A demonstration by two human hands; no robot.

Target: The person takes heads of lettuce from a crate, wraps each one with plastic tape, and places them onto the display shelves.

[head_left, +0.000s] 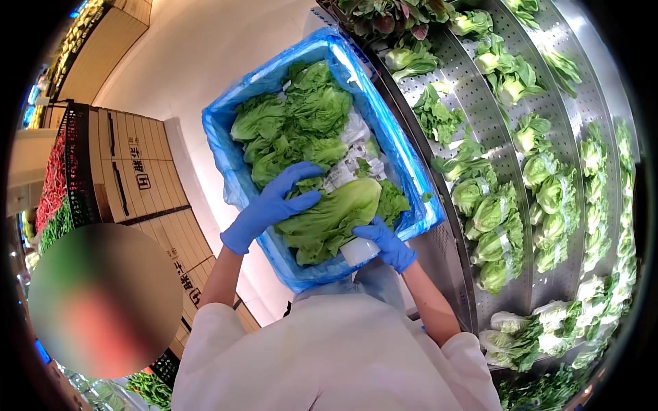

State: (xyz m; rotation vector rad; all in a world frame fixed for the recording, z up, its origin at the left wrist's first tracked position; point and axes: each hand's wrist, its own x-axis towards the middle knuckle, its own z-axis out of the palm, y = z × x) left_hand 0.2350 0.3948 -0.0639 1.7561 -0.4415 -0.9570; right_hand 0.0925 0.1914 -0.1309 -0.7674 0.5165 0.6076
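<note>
A large head of green lettuce lies across the near end of a crate lined with blue plastic. My left hand, in a blue glove, grips its leafy left side, with thumb and fingers curved over the leaves. My right hand, also gloved in blue, closes on the lettuce's lower right edge. Beside the right fingers sits a white band-like piece; whether it is held or attached to the lettuce I cannot tell. More lettuce heads fill the crate's far part, next to crumpled printed paper.
On the right, a perforated metal display shelf carries rows of banded lettuce and other leafy greens. Wooden stands with red and green peppers are on the left. Pale floor runs between them. A blurred disc covers the lower left.
</note>
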